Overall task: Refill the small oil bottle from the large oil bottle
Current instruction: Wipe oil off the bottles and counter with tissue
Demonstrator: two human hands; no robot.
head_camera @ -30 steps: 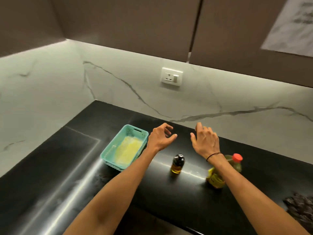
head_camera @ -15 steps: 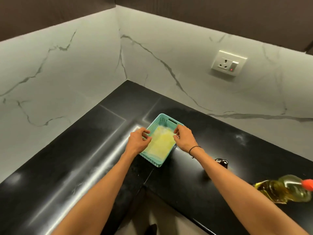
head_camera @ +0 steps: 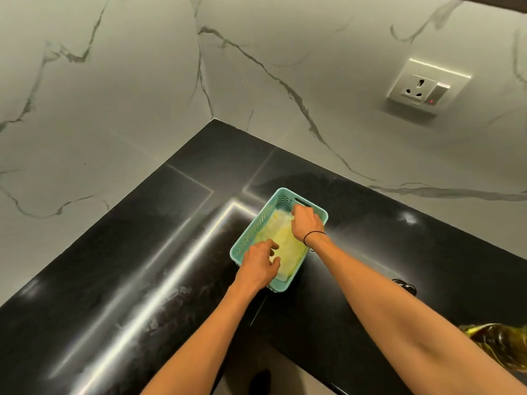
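Worktop [head_camera: 119, 280]: black polished stone, set in a corner under marble-patterned walls; we see light streaks reflected on it.
Basket [head_camera: 258, 223]: teal perforated plastic, rectangular, standing on the worktop near the corner.
Cloth [head_camera: 285, 246]: pale yellow, lying flat inside the basket.
Left hand [head_camera: 261, 266]: over the near end of the basket, fingers [head_camera: 272, 246] loosely spread and curled down toward the cloth; we cannot tell whether they pinch it.
Right hand [head_camera: 306, 223]: at the far end of the basket, knuckles up, its fingers curled in tight at the cloth's far edge; we read this as a narrow closure, but the contact itself is hidden by the hand.
Wristband [head_camera: 312, 234]: thin black loop on the right wrist.
Small oil bottle [head_camera: 406, 287]: only its dark top shows, just past the right forearm, on the worktop, apart from the basket.
Large oil bottle [head_camera: 496, 344]: yellow oil in clear plastic, at the right edge, partly hidden by the right forearm; neither hand touches it.
Wall socket [head_camera: 425, 88]: white, upper right, small red light showing.
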